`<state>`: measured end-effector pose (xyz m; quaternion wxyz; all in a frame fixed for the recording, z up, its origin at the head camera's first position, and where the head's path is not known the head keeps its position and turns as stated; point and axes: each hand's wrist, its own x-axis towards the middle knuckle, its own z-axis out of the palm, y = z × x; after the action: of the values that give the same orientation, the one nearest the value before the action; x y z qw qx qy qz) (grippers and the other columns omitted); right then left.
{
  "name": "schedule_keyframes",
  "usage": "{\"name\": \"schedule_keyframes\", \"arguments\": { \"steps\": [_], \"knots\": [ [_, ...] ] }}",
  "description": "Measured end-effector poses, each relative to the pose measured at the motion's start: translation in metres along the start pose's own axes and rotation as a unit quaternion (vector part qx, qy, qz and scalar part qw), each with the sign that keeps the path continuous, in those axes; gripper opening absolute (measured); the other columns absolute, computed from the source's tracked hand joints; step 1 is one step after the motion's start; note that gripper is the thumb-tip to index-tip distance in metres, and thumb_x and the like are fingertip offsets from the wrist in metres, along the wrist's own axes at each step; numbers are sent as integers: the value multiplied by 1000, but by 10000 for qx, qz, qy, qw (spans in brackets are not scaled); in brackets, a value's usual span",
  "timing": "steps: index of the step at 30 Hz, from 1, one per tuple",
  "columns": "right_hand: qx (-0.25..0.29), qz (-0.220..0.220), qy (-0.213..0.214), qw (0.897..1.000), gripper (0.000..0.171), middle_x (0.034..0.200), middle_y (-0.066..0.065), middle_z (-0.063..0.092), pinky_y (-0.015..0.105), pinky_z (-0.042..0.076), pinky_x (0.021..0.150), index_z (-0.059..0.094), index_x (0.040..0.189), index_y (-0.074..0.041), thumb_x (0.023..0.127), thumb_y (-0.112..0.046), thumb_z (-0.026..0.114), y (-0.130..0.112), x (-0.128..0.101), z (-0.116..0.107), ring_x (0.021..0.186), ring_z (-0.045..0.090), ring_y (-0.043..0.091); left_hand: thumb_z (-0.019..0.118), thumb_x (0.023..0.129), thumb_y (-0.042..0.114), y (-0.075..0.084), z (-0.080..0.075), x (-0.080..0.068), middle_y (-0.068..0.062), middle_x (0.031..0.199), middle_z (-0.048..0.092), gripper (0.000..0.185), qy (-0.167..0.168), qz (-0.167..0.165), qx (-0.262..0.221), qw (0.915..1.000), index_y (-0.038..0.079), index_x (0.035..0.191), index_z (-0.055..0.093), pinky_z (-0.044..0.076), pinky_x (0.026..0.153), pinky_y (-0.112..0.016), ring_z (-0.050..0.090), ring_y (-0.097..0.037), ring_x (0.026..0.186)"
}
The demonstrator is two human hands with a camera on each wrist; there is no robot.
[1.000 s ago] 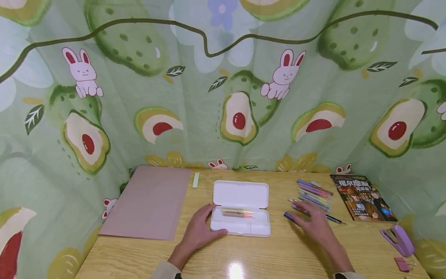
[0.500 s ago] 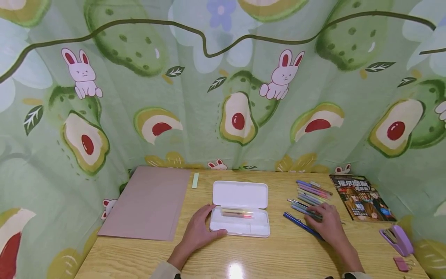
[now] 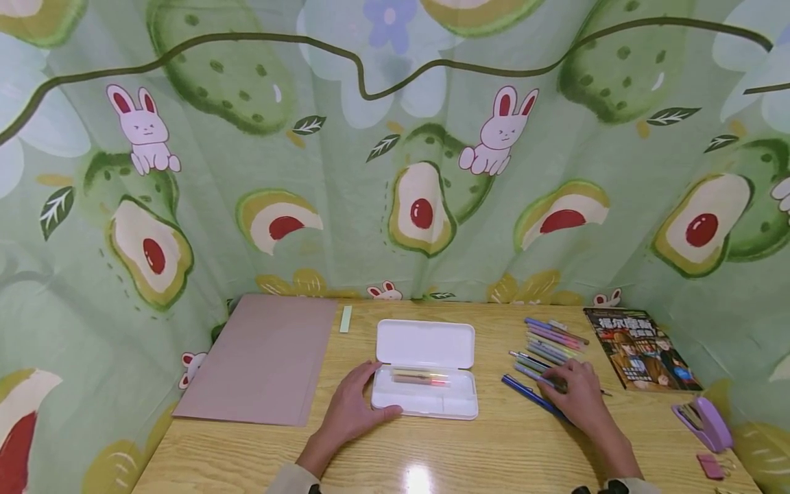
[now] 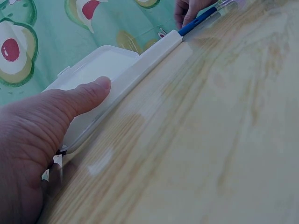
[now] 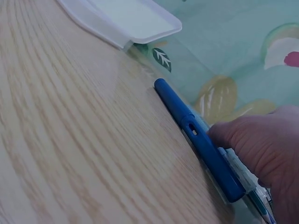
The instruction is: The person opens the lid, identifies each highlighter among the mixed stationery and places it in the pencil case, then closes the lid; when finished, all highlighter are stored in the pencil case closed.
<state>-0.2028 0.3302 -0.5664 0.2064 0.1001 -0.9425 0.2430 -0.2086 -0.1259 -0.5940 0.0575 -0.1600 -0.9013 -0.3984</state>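
On the table (image 3: 469,453), both hands flat: left (image 3: 349,409) against unlabelled case (image 3: 426,370), right (image 3: 574,399) over pens (image 3: 549,346).

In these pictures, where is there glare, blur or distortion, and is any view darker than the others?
Head view: bright, with a white glare spot on the table near its front edge; the curtain looks bowed by a wide lens. Left wrist view: dimmer and bluish; the left hand fills the corner, soft. Right wrist view: also dim; the blue pen is fairly sharp, the right hand blurred.
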Motion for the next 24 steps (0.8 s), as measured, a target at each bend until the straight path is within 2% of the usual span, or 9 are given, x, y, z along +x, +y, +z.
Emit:
{"name": "schedule_keyframes", "arguments": {
  "steps": [4, 10, 13, 17, 20, 24],
  "knots": [
    [24, 102, -237, 9997, 9, 76, -2, 45, 38, 22, 69, 79, 86, -10, 83, -9, 87, -1, 1, -1, 75, 31, 19, 83, 75, 71, 0, 0, 0, -15, 155, 53, 98, -3, -25, -24, 10000, 17, 152, 55, 42, 111, -64, 46, -40, 144],
    [137, 69, -279, 9995, 7, 77, -1, 48, 37, 23, 69, 79, 89, -8, 85, -9, 86, -5, 3, -3, 76, 31, 19, 83, 75, 71, -1, 0, 0, -14, 155, 53, 98, -14, -22, -21, 10000, 17, 152, 55, 42, 111, -64, 46, -39, 144],
    [184, 13, -172, 9997, 8, 80, -1, 53, 36, 26, 69, 79, 90, -8, 85, -9, 86, -8, 5, -3, 77, 35, 19, 83, 75, 71, -2, 0, 0, -14, 155, 53, 98, -16, -18, 9, 10000, 17, 152, 55, 42, 111, -63, 46, -39, 145],
    [188, -295, 124, 9993, 12, 81, -1, 58, 36, 30, 69, 78, 88, -9, 81, -6, 88, -12, 8, -1, 77, 39, 16, 83, 75, 70, -1, -1, 0, -14, 155, 53, 98, -16, -15, 7, 10000, 17, 152, 54, 42, 111, -63, 47, -39, 144],
    [207, -599, 384, 9973, 17, 80, -3, 57, 35, 30, 69, 77, 86, -10, 77, -4, 90, -17, 10, 2, 76, 38, 11, 83, 76, 70, 0, -1, 0, -14, 155, 52, 98, -42, -36, -44, 10000, 16, 152, 54, 41, 111, -64, 46, -39, 145],
    [213, -782, 496, 9955, 20, 78, -6, 53, 34, 29, 68, 76, 85, -12, 75, -3, 91, -26, 12, 4, 75, 37, 9, 83, 76, 70, 1, 0, 0, -14, 155, 53, 97, -59, -23, -56, 10000, 17, 152, 54, 41, 112, -64, 46, -39, 145]
  ]
}}
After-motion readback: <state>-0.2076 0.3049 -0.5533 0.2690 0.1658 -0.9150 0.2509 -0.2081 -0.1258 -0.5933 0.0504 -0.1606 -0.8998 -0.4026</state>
